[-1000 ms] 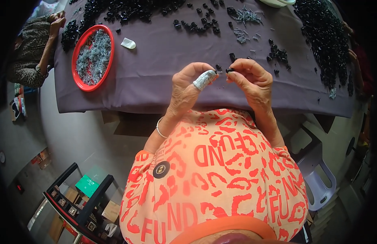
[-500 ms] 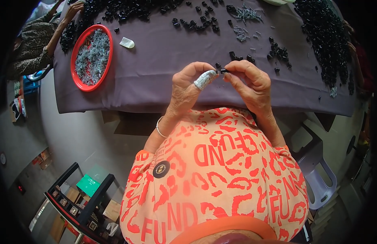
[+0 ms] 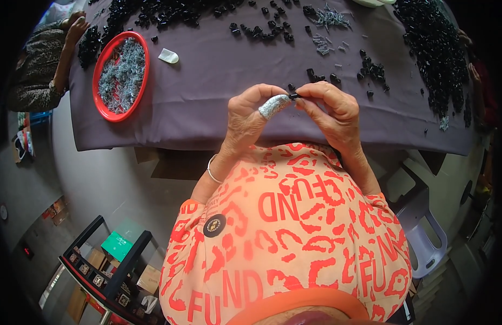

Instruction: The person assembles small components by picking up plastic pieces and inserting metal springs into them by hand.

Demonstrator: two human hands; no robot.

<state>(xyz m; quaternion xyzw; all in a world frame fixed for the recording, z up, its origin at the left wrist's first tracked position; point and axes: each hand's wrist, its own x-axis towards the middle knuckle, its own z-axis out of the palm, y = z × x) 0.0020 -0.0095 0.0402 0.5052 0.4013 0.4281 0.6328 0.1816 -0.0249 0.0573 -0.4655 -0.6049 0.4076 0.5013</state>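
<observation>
My left hand (image 3: 248,114) and my right hand (image 3: 335,111) meet fingertip to fingertip above the near part of the cloth-covered table. Between them is a small black plastic part (image 3: 293,96), pinched by the right thumb and forefinger and touching the left fingertips. Whatever else the left fingers may hold is hidden. A silvery wrapping (image 3: 274,106) covers my left thumb. Just beyond the fingertips lie a few loose black parts (image 3: 316,76), with a small cluster of more black parts (image 3: 372,69) to the right.
On the left stands a red oval tray (image 3: 147,81) of thin grey spring-like pieces (image 3: 121,76). A white finger cot (image 3: 168,56) lies beside it. Heaps of black parts (image 3: 432,59) line the right and far sides. Another person's hand (image 3: 77,27) is at the far left.
The black part in my right fingers has moved left against my left fingertips, closing the small gap between them. At the far left, the other person's hand has drawn back from the black heap.
</observation>
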